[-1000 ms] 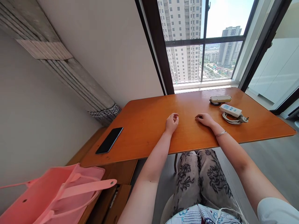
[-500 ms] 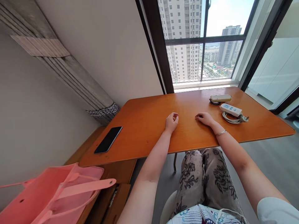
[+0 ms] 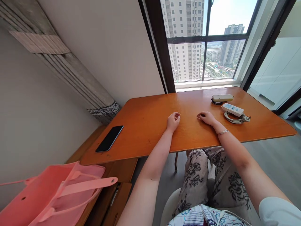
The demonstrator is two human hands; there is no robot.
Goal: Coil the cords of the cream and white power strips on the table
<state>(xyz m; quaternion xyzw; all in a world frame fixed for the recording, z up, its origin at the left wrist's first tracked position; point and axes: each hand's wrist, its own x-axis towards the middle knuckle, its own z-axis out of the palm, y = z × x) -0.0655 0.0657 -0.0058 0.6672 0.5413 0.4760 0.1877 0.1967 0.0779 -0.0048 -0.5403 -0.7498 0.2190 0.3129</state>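
My left hand (image 3: 173, 121) rests on its side on the orange-brown wooden table (image 3: 145, 119), fingers loosely curled in, with nothing seen in them. Across a short gap lies my right hand (image 3: 206, 117), palm down, its fingers bent and together on the tabletop; no object shows under it. A bracelet circles the right wrist. Nearest to the right hand is a white power strip (image 3: 232, 109) with its cable coiled beside it. Behind that sits a second, cream-coloured power strip (image 3: 222, 98) with a black cord. A black tablet or large phone (image 3: 109, 138) lies flat at the table's left end.
A pink bag (image 3: 49, 191) stands open at the lower left, on or beside a brown wooden bench or cabinet (image 3: 122, 169). A tied grey curtain (image 3: 77, 75) hangs along the left wall. The window (image 3: 204, 40) is beyond the table's far edge. My legs are under the near edge.
My knees have moved apart, and the white chair seat shows between them. Both hands stay in place on the table. The view has shifted very slightly.
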